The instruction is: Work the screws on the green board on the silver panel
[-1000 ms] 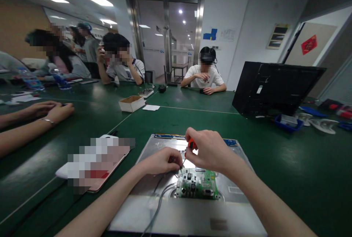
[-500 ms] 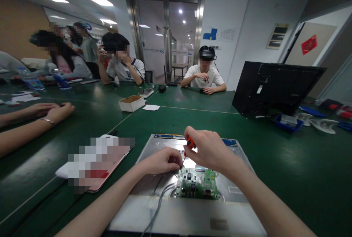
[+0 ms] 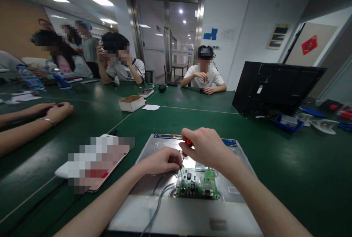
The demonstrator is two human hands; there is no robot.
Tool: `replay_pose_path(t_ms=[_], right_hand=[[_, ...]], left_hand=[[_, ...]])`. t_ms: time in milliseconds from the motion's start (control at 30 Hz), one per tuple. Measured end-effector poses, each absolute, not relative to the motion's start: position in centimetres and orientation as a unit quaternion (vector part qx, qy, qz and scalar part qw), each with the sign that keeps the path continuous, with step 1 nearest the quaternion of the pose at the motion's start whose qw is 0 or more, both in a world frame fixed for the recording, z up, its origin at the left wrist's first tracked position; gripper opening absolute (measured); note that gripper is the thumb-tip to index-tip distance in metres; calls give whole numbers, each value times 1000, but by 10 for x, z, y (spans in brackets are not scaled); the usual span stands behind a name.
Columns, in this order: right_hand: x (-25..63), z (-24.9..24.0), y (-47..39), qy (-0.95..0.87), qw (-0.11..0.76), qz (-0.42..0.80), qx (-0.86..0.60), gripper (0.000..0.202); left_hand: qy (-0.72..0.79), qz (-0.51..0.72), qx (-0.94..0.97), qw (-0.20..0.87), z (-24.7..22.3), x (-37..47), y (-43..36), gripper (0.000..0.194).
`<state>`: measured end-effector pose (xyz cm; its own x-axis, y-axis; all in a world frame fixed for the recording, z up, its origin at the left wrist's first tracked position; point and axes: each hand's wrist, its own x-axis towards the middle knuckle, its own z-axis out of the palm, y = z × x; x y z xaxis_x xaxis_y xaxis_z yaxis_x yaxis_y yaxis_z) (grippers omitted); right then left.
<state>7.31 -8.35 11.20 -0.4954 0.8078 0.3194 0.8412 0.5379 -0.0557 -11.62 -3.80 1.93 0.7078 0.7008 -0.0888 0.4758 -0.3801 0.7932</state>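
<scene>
A green circuit board (image 3: 198, 183) lies on the silver metal back of a flat display panel (image 3: 236, 215) in front of me. My right hand (image 3: 206, 147) is closed around the red and black handle of a screwdriver (image 3: 188, 142). Its thin shaft slants down to the board's upper left corner. Beside that tip, my left hand (image 3: 167, 160) has thumb and fingers pinched together; what they hold, if anything, is hidden. Grey cables (image 3: 159, 204) run from the board's left side toward the panel's near edge.
A pinkish flat device (image 3: 110, 171) lies left of the panel, partly blurred. Another person's hands (image 3: 59, 112) rest at far left. Beyond are a white open box (image 3: 131, 103), a black monitor (image 3: 277, 88) and a blue tray (image 3: 288, 123). Several people sit or stand across the green table (image 3: 192, 117).
My right hand has shifted slightly to the left and turned a little on the screwdriver handle. My left hand, the board and the panel stay in place.
</scene>
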Motion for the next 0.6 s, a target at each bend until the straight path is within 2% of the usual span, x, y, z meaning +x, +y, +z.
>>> replay_pose_path(t_ms=[133, 267, 400, 600], right_hand=[[71, 114, -85, -878, 184, -13, -441, 13], [72, 113, -84, -877, 179, -24, -446, 14], [72, 114, -82, -861, 160, -52, -480, 28], [71, 115, -83, -865, 159, -41, -474, 11]], left_hand=[[356, 135, 815, 438, 17, -117, -36, 4], [348, 132, 824, 427, 15, -118, -34, 7], [360, 128, 832, 403, 19, -119, -36, 7], [351, 137, 823, 425, 19, -117, -38, 4]])
